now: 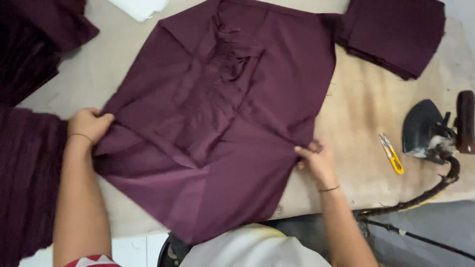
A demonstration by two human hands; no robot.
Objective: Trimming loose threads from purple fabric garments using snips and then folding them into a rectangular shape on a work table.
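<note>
Head view, looking straight down on a padded beige table [361, 128]. Left hand [89, 124] clenched on the left edge of a maroon fabric piece [217, 128], fingers curled over the cloth, thin band at the wrist. Right hand [316, 160] pinching the right edge of the same piece, fingertips tucked under the hem, another thin band at that wrist. Fabric spread flat and wide between both hands, set at a slant like a diamond, lower corner hanging past the near table edge, a gathered, puckered strip running down its middle.

Outward from the left hand: a dark maroon heap [29, 44] at the far left corner, more maroon cloth [24, 183] draped just beside the left forearm. Outward from the right hand: small yellow thread snips [392, 154] lying near on bare table, apart from the cloth; past those a dark flat iron [428, 131] resting on its side near the right edge, its thick cord [420, 198] curving down off the table. Folded maroon stack [396, 34] at the far right corner, touching the upper right tip of the spread piece. White scrap [141, 7] at the top edge. Pale garment [252, 249] at bottom centre, close to the camera, under the hanging corner.
</note>
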